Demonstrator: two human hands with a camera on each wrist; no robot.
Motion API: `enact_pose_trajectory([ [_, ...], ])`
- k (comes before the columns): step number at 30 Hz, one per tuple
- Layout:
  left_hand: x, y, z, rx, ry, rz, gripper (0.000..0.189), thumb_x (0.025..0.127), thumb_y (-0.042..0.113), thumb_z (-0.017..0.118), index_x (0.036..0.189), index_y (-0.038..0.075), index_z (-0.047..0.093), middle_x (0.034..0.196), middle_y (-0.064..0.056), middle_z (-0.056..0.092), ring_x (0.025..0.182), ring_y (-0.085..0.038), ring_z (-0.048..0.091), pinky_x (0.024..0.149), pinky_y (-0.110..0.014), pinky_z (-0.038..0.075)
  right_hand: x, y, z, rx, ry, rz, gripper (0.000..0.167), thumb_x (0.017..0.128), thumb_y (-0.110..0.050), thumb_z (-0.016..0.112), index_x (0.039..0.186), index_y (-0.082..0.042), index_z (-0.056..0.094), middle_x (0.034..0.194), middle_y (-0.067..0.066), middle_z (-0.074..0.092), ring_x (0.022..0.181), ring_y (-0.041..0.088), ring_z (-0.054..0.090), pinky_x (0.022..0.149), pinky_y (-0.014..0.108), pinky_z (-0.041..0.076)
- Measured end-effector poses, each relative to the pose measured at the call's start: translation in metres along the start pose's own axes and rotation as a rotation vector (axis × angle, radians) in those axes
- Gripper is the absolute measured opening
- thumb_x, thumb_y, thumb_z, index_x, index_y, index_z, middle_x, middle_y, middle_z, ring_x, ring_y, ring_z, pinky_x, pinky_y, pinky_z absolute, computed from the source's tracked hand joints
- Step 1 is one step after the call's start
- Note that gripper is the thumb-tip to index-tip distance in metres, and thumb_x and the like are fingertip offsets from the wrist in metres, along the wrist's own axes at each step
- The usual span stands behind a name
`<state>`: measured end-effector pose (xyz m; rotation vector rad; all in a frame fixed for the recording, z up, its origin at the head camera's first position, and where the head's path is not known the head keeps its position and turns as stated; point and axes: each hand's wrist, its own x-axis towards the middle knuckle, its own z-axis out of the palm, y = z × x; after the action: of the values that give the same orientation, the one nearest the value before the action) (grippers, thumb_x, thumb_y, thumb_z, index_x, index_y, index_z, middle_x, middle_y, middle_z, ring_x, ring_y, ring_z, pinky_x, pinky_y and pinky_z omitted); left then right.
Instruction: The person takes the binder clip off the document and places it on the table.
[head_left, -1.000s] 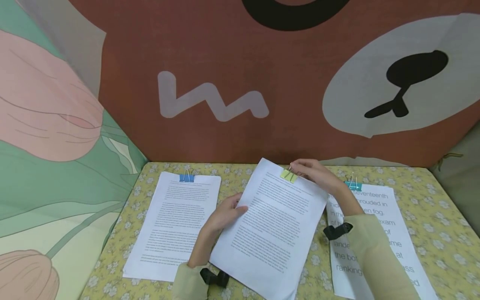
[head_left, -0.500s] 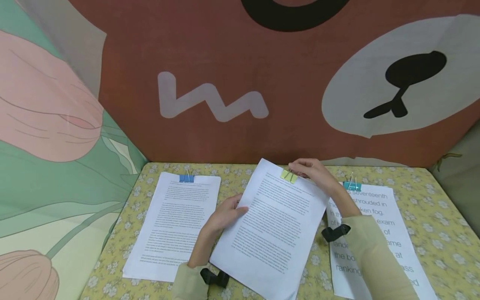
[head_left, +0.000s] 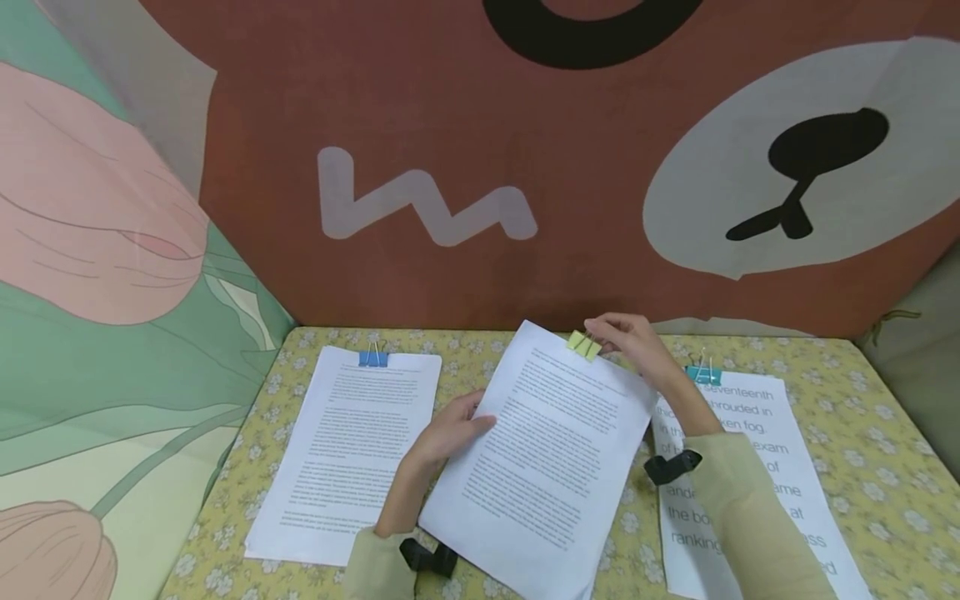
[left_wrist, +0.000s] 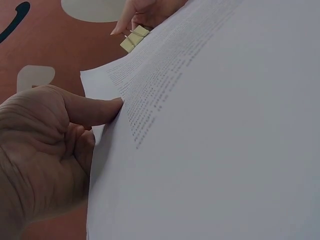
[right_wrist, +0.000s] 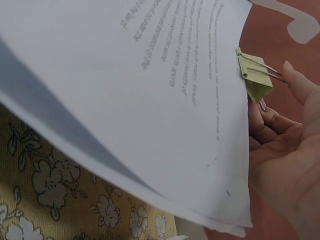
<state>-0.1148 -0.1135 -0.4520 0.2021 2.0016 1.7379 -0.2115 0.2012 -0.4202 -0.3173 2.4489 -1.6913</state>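
Note:
My left hand [head_left: 450,429] grips the left edge of a tilted stack of printed sheets [head_left: 540,467], thumb on the front, the other fingers behind. At the top edge of that stack is a yellow-green binder clip [head_left: 582,344], also seen in the left wrist view. My right hand [head_left: 633,346] pinches the clip's wire handles between thumb and fingers. In the right wrist view the clip [right_wrist: 256,75] sits right at the paper's edge; whether it still bites the sheets I cannot tell. The lower sheets spread a little apart at one corner.
On the left lies a printed stack [head_left: 352,450] with a blue binder clip [head_left: 373,357]. To the right, partly under my right arm, lies a large-print stack [head_left: 787,467] with a teal binder clip [head_left: 703,374]. A flowered cloth [head_left: 892,467] covers the table; a printed fabric wall [head_left: 420,283] rises behind.
My right hand has drawn the yellow-green clip slightly up and right, toward the stack's top edge. The left hand and the sheets have stayed nearly still.

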Motion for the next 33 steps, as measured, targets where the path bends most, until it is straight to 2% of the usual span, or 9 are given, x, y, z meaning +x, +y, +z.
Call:
enact_pose_trajectory([
  [5, 0.0, -0.002, -0.001, 0.003, 0.001, -0.001, 0.045, 0.106, 0.004, 0.049, 0.151, 0.004, 0.052, 0.1, -0.012, 0.074, 0.077, -0.024, 0.073, 0.07, -0.033, 0.058, -0.003, 0.003, -0.003, 0.046, 0.048, -0.01, 0.046, 0.106, -0.036, 0.06, 0.109, 0.009, 0.068, 0.097, 0.002, 0.063, 0.089, 0.018, 0.059, 0.085, 0.031, 0.056],
  [9, 0.0, -0.003, -0.001, 0.006, 0.0, 0.003, 0.045, 0.106, 0.004, 0.049, 0.151, 0.003, 0.051, 0.1, -0.012, 0.074, 0.076, -0.023, 0.073, 0.07, -0.033, 0.058, -0.005, 0.005, -0.006, 0.049, 0.099, 0.001, 0.049, 0.106, -0.041, 0.058, 0.107, 0.007, 0.065, 0.1, 0.003, 0.061, 0.092, 0.019, 0.058, 0.088, 0.036, 0.055],
  [13, -0.001, -0.002, -0.001, 0.003, -0.002, 0.002, 0.045, 0.106, 0.005, 0.048, 0.151, 0.004, 0.051, 0.099, -0.012, 0.074, 0.076, -0.024, 0.073, 0.069, -0.033, 0.058, -0.007, 0.006, -0.009, 0.079, 0.11, 0.026, 0.049, 0.107, -0.042, 0.056, 0.105, 0.006, 0.061, 0.1, 0.005, 0.057, 0.092, 0.023, 0.058, 0.088, 0.036, 0.056],
  [18, -0.002, -0.001, -0.002, -0.009, -0.004, 0.003, 0.045, 0.106, 0.006, 0.048, 0.152, 0.003, 0.05, 0.098, -0.013, 0.074, 0.075, -0.024, 0.073, 0.068, -0.034, 0.058, -0.01, 0.006, -0.012, 0.179, 0.115, 0.036, 0.044, 0.108, -0.037, 0.055, 0.114, 0.006, 0.059, 0.098, 0.002, 0.057, 0.086, 0.019, 0.062, 0.082, 0.029, 0.058],
  [25, 0.0, -0.004, -0.007, -0.028, 0.03, -0.004, 0.043, 0.107, 0.007, 0.048, 0.15, 0.0, 0.049, 0.1, -0.013, 0.073, 0.077, -0.024, 0.073, 0.071, -0.034, 0.058, -0.019, 0.007, -0.016, 0.268, 0.144, 0.013, 0.048, 0.109, -0.033, 0.055, 0.129, 0.011, 0.052, 0.097, 0.004, 0.055, 0.078, 0.015, 0.066, 0.078, 0.03, 0.06],
  [33, -0.002, -0.005, -0.012, -0.049, 0.067, 0.032, 0.041, 0.108, 0.007, 0.047, 0.148, -0.003, 0.048, 0.106, -0.016, 0.072, 0.081, -0.025, 0.073, 0.074, -0.035, 0.058, -0.03, 0.01, -0.021, 0.341, 0.19, 0.012, 0.049, 0.108, -0.033, 0.056, 0.133, 0.009, 0.047, 0.102, 0.005, 0.057, 0.076, 0.014, 0.071, 0.074, 0.027, 0.061],
])
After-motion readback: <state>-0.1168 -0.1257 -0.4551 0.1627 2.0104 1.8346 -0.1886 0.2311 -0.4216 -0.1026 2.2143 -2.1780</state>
